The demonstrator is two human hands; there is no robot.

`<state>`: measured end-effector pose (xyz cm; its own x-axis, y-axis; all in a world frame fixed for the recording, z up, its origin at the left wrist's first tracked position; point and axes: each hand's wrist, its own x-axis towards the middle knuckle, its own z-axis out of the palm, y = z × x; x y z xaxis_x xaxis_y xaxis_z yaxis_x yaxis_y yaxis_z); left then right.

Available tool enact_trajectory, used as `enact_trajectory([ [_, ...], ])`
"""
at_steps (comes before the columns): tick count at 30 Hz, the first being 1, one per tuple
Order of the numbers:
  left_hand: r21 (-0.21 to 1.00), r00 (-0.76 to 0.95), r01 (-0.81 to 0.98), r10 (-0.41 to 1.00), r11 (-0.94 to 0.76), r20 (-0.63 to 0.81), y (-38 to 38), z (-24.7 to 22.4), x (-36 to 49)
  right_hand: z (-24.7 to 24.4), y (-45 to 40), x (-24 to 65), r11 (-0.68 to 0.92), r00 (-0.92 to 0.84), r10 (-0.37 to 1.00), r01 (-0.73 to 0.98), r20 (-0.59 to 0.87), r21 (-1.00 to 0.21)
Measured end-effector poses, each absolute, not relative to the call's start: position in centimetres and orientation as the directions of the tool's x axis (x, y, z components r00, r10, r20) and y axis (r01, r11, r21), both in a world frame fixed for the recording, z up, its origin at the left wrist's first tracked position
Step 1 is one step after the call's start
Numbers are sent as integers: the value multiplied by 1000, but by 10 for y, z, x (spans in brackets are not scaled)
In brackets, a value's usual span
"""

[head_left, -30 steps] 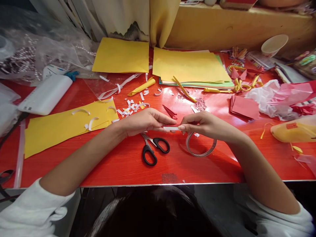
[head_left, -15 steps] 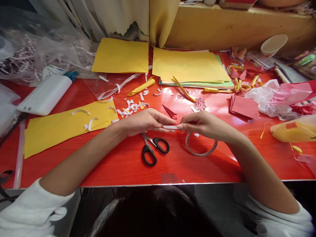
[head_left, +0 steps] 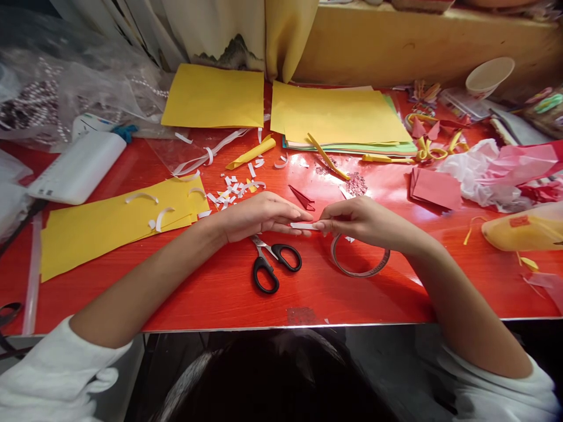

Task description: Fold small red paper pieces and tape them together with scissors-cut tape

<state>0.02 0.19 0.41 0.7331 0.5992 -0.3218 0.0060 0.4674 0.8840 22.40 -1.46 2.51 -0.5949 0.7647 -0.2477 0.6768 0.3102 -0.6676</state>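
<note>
Between my hands lies a small white strip (head_left: 303, 225). My right hand (head_left: 358, 220) pinches its right end between thumb and fingers. The strip's left end rests against the fingers of my left hand (head_left: 261, 217), which are stretched out and slightly apart. Scissors with black handles (head_left: 266, 276) lie just below my left hand, their blade tips hidden under it. A roll of tape (head_left: 336, 258) sits under and below my right hand. Beyond the fingertips is a folded dark red piece (head_left: 301, 197).
White paper scraps (head_left: 229, 193) and a yellow sheet (head_left: 109, 223) lie left. Behind are yellow paper stacks (head_left: 338, 114) and a rolled yellow piece (head_left: 253, 153). To the right are red paper squares (head_left: 435, 189), crumpled plastic (head_left: 477, 176) and a white cup (head_left: 489, 79). A white device (head_left: 81, 170) lies far left.
The view has shifted very slightly. Both hands and the strip stay almost in the same place.
</note>
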Motion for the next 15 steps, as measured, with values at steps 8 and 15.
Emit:
enact_trajectory([
  [8,876,722,37,593,480,-356,2,3,1,25,-15,222,328,-580,772,715,-262,-618],
  [15,877,680,136,600,461,-420,2,2,2,26,-15,222,342,-569,777,741,-270,-578],
])
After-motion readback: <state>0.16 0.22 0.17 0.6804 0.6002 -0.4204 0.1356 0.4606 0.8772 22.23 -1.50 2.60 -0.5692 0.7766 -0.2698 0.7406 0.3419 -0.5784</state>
